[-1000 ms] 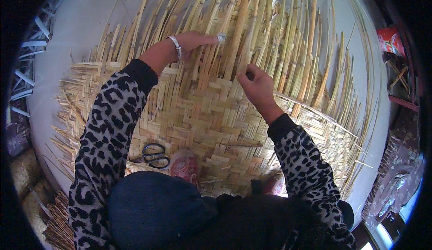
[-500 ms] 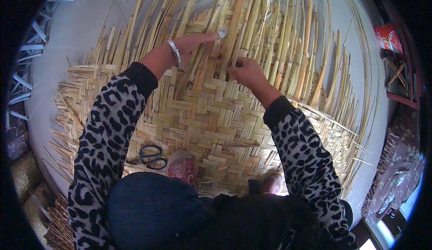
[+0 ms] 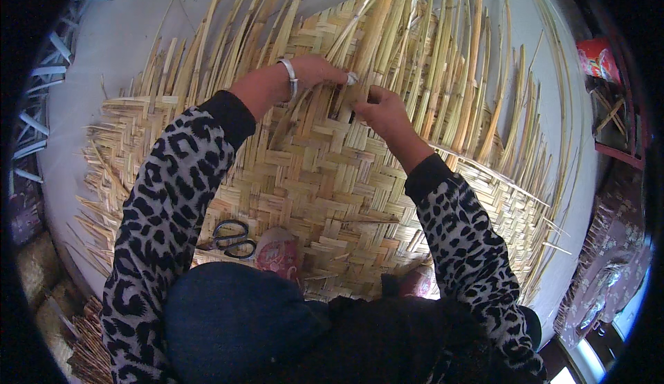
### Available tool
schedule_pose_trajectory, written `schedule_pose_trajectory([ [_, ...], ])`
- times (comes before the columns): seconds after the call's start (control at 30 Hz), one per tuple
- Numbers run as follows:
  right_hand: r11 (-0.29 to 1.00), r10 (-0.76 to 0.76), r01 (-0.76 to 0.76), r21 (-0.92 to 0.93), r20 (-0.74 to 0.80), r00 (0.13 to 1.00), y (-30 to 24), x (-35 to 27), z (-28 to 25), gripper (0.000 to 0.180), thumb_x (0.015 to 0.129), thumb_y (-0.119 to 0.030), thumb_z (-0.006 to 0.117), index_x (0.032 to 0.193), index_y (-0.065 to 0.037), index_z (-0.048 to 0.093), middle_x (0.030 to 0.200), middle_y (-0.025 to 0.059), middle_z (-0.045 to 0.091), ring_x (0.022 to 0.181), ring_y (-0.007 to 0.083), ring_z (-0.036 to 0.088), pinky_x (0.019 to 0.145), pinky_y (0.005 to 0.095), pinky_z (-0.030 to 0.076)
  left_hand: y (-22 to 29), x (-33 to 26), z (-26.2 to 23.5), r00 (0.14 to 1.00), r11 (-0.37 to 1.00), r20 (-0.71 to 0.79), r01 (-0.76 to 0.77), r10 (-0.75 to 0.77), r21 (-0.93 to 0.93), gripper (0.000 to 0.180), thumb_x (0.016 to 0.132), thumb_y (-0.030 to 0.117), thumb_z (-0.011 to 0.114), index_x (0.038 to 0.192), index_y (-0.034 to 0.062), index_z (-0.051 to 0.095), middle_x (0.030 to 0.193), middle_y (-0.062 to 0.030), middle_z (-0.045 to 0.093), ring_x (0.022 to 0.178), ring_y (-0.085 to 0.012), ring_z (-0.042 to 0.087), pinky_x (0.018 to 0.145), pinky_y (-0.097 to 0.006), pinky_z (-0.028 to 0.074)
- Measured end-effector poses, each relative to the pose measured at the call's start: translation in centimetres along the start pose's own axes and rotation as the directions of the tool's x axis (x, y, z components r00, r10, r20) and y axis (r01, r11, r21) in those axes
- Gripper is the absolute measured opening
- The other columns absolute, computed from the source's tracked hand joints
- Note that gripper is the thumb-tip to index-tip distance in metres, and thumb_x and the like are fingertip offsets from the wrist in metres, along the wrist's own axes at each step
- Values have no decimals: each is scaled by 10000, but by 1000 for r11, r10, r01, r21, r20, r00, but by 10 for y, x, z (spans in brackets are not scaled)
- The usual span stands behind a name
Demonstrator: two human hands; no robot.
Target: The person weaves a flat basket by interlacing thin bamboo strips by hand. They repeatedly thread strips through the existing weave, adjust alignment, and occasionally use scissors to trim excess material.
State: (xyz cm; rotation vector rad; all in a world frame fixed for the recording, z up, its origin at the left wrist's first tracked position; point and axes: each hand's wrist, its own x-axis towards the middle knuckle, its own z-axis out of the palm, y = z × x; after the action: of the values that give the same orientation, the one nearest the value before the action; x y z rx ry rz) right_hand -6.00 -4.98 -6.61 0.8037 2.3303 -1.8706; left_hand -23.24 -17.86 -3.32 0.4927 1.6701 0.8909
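A partly woven mat (image 3: 325,176) of flat, split reed strips spreads beneath my arms, its loose strips (image 3: 377,34) fanning out at the far side. My left hand (image 3: 311,72), with a silver bangle at the wrist and a white wrap on the thumb tip, closes on some loose strips at the weave's edge. Its other fingers are mostly hidden. Close by on the right, my right hand (image 3: 386,114) pinches a strip near a dark gap in the weave. Black-handled scissors (image 3: 234,239) lie on the mat near my left shoe, their blades largely hidden.
My red patterned shoes (image 3: 278,251) rest on the mat. A pale floor (image 3: 83,107) surrounds it. White slats (image 3: 48,72) stand at the left, a bundle of thin brown sticks (image 3: 90,339) lies lower left, and a dark red rack (image 3: 619,152) and patterned cloth (image 3: 602,245) are at the right.
My left hand has moved right and slightly nearer, its wrapped thumb coming close to my right hand. The strips by it have shifted and lean together. My right hand has barely moved.
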Motion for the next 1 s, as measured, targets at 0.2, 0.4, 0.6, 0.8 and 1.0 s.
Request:
schedule_pose_trajectory([
  [0.2, 998, -40, 41, 36, -27, 999, 3, -7, 2, 257, 771, -225, 663, 866, 14, 653, 684, 80, 648, 606, 146, 581, 608, 331, 492, -9, 13, 1, 986, 947, -162, 26, 28, 321, 551, 721, 431, 782, 1007, -32, 699, 927, -143, 705, 809, -220, 653, 751, -356, 512],
  [0.4, 999, -42, 42, 0, -44, 998, -1, -10, 3, 280, 770, -219, 667, 926, 13, 654, 721, 93, 666, 648, 160, 615, 637, 328, 506, -24, 26, -2, 971, 944, -225, -3, 81, 330, 556, 709, 423, 791, 992, -46, 698, 901, -148, 705, 789, -232, 652, 729, -355, 512],
  [0.6, 977, -9, -15, -211, -111, 994, -12, -10, 5, 294, 782, -270, 663, 905, -3, 655, 766, 164, 672, 702, 307, 657, 669, 383, 514, -10, -10, -1, 996, 997, -80, -46, 42, -54, 485, 763, 291, 778, 1116, -15, 645, 978, -105, 692, 818, -186, 649, 751, -342, 530],
  [0.8, 909, -82, -7, -416, -196, 977, -15, -18, 15, 322, 836, -314, 628, 957, -17, 596, 801, 210, 642, 762, 400, 628, 671, 454, 493, 5, -42, -7, 906, 873, 60, -385, 420, -299, 490, 888, 130, 646, 1319, 8, 448, 1200, -115, 611, 1042, -184, 617, 920, -330, 500],
  [1.0, 898, -242, 131, -419, -225, 944, -6, -29, 23, 293, 878, -303, 615, 974, -34, 549, 735, 164, 616, 683, 348, 619, 613, 437, 474, 12, -32, -13, 944, 716, 103, -164, 314, -679, 408, 942, 109, 560, 1324, 39, 435, 1168, -107, 620, 1063, -177, 617, 877, -334, 523],
])
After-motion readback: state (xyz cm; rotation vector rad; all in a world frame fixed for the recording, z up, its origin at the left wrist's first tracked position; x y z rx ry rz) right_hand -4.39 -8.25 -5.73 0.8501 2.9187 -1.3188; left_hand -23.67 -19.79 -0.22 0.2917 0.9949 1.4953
